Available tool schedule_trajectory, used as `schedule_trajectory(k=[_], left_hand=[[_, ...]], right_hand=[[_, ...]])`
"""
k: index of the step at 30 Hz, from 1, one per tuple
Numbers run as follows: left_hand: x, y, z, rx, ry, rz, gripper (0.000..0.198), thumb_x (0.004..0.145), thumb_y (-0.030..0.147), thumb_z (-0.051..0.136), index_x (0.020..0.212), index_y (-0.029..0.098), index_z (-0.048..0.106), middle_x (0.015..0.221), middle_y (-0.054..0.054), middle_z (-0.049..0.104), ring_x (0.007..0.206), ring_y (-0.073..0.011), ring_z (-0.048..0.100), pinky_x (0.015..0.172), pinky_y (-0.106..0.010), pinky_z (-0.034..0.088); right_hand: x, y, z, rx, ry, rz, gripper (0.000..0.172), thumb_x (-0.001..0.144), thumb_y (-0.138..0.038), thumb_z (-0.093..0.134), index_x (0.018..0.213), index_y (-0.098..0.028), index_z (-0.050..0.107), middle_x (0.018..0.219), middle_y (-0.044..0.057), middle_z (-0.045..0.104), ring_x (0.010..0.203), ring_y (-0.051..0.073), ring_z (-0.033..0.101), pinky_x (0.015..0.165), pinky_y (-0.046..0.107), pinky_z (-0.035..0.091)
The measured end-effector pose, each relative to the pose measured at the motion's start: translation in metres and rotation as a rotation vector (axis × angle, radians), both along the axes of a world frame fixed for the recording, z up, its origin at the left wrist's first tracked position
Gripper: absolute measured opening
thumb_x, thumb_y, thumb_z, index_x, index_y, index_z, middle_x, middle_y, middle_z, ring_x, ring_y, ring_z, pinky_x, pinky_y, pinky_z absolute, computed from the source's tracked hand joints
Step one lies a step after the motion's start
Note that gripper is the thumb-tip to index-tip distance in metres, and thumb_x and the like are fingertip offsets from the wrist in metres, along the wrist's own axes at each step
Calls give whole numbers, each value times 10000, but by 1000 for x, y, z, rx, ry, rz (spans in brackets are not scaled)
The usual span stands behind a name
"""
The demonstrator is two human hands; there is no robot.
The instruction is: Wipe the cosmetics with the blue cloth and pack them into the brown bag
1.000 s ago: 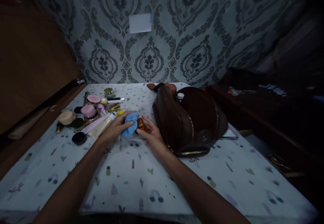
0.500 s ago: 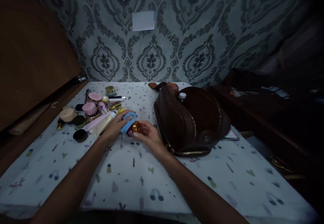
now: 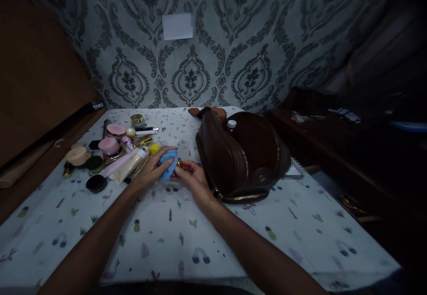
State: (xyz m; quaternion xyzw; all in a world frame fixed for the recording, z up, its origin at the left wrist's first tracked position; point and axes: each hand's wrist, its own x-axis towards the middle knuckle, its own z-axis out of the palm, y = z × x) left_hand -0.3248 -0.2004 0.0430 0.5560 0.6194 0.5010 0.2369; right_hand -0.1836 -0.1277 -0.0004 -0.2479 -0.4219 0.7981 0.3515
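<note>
My left hand (image 3: 151,170) is closed on a blue cloth (image 3: 169,161) and presses it against a small bottle with a gold cap (image 3: 179,164). My right hand (image 3: 195,179) grips that bottle by its capped end, fingers wrapped round it. Most of the bottle is hidden behind the cloth and fingers. Close beyond my left hand lies a yellow round item (image 3: 154,148). A cream-coloured tube (image 3: 128,167) rests just left of that hand. Right of my right hand sits a dark brown leather bag (image 3: 220,157), with a white-capped bottle (image 3: 231,125) showing at its top.
Cosmetics cluster on the left of the patterned tablecloth (image 3: 167,246): a pink jar (image 3: 109,145), a pink compact (image 3: 115,130), a beige jar (image 3: 78,155), a black round lid (image 3: 96,183) and a gold-lidded jar (image 3: 137,120). A brown board (image 3: 40,77) stands at the left.
The blue cloth now covers the bottle's dark red body, which showed before; only a bit of gold cap is visible. The whole view has shifted slightly, with things appearing further left.
</note>
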Motion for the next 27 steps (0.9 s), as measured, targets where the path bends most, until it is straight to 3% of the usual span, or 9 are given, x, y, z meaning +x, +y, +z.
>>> schedule_trajectory(k=[8, 15, 21, 27], left_hand=[[13, -3, 7, 28, 182, 12, 491, 859, 381, 595, 1309, 190, 546, 1288, -107, 602, 1160, -283, 562, 1043, -384, 408], [13, -3, 1, 17, 210, 19, 616, 789, 383, 674, 1343, 203, 473, 1252, -99, 581, 1105, -273, 568, 985, -373, 439], [16, 0, 1, 56, 140, 18, 416, 840, 368, 610, 1206, 188, 525, 1038, -52, 591, 910, -208, 571, 837, -307, 456], [11, 4, -4, 78, -51, 58, 295, 887, 442, 556, 1069, 212, 581, 1009, -33, 600, 953, -208, 561, 857, -290, 447]], right_hand=[[2, 3, 2, -154, 72, -61, 392, 538, -384, 906, 760, -167, 666, 780, 18, 717, 723, 159, 677, 707, 295, 570], [4, 4, 7, -156, 41, 61, 452, 596, -552, 847, 756, -153, 704, 668, 14, 693, 584, 127, 631, 568, 240, 520], [4, 4, 5, -121, 25, 56, 442, 595, -530, 859, 720, -148, 675, 602, -9, 660, 523, 103, 598, 494, 208, 439], [3, -1, 9, -128, 63, 12, 439, 507, -445, 920, 739, -174, 664, 650, -27, 693, 541, 106, 620, 546, 222, 488]])
